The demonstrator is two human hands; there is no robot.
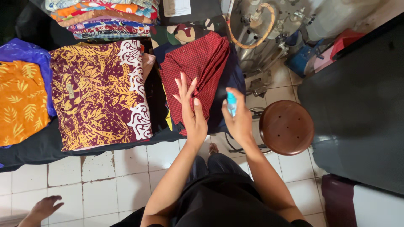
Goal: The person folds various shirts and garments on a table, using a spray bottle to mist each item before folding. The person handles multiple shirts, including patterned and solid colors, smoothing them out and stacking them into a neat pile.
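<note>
Left hand (191, 110) open, fingers spread, raised just above the folded red checked cloth (197, 71); contact with it not determinable. Right hand (239, 120) closed around a small blue spray bottle (231, 103), held upright, long axis near vertical, top toward the red cloth.

Red checked cloth folded, long axis running from near edge to far edge of the dark table (38, 147), lying on a darker pile at the table's near edge. Just beside it on the left, a maroon and yellow patterned cloth (99, 94), flat, reaching the same edge. Orange leaf-print cloth (21, 101) farther left.

Round brown stool (286, 127) near the right hand. White tiled floor (97, 176) open below the table edge. Another person's hand (44, 208) at lower left, well apart.
</note>
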